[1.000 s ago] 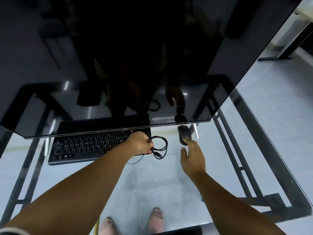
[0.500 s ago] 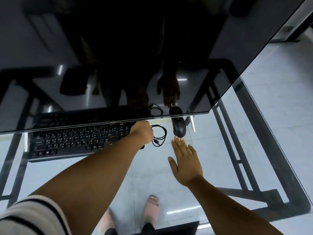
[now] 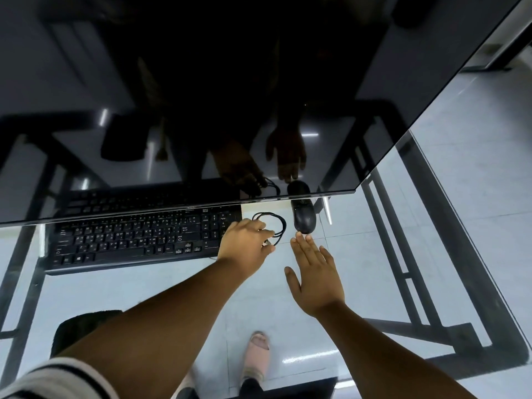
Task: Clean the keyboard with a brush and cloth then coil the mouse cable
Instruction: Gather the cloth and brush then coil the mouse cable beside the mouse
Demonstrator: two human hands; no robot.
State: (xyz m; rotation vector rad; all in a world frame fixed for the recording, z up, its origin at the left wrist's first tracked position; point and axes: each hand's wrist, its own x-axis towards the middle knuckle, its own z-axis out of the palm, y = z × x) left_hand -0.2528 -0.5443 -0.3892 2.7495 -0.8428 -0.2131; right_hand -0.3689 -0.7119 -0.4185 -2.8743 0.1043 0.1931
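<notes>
Head view: a glass table (image 3: 374,254) carries a black keyboard (image 3: 135,240) along the far edge, left of centre, partly overhung by a dark monitor (image 3: 201,96). A coiled mouse cable (image 3: 273,226) lies just right of the keyboard's end and is pinched by the left hand (image 3: 244,246), fingers closed on the loop. A black mouse (image 3: 303,218) sits just right of the coil, half under the monitor's lower edge. The right hand (image 3: 315,277) is held flat and spread, empty, fingertips (image 3: 299,240) just short of the mouse. Sandalled feet (image 3: 259,358) are seen through the glass.

One keyboard (image 3: 135,237), one mouse (image 3: 304,218), one coiled cable (image 3: 273,226), two hands.
</notes>
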